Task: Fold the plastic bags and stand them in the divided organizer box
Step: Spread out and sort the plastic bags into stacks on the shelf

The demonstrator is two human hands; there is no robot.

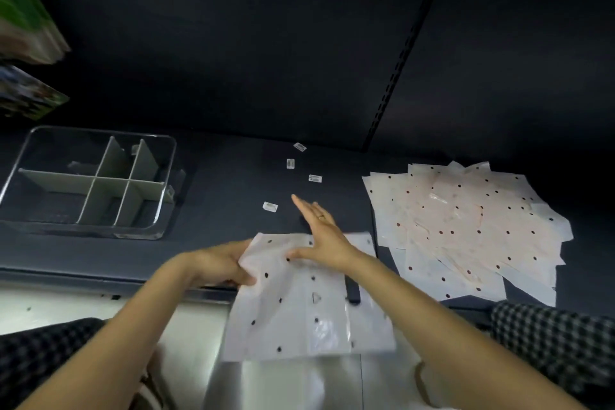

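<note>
Folding the first dotted bag at the near edge of the dark surface

The left hand (219, 265) pinches the left edge of a white polka-dot bag (299, 306) that overhangs the surface's (233, 183) near edge, while the right hand (321, 235) lies flat on its upper part with fingers straight. To fold well, I judge the flat palm should pin the crease line while the left hand carries its edge over squarely, then smooths out trapped air. The stack of unfolded bags (466, 226) sits at the right, and the clear divided organizer box (90, 183) stands at the far left corner, with no bags visible inside. Four small labels (314, 178) lie mid-surface; their print is too small to read.
</note>
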